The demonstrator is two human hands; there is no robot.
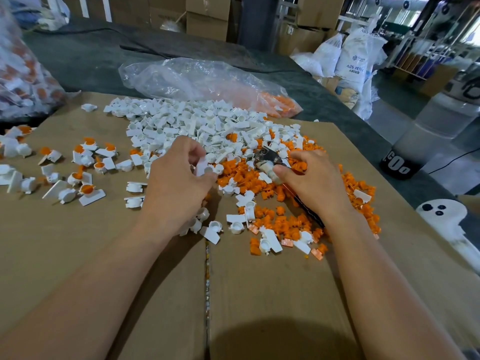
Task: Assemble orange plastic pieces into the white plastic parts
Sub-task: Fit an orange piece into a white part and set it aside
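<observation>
A white part (202, 166) is pinched in the grip of the left hand (176, 178). At three o'clock, a metal tool (268, 155) is clasped by the right hand (314, 183).

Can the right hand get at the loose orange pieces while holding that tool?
Probably yes: the right hand rests among the orange pieces with nothing between, though the tool occupies its fingers.

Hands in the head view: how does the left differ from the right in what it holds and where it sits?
The left hand pinches a white part; the right hand grips a dark metal tool. The left hand sits at the edge of the white pile; the right hand lies over orange pieces. Both work above the cardboard.
</observation>
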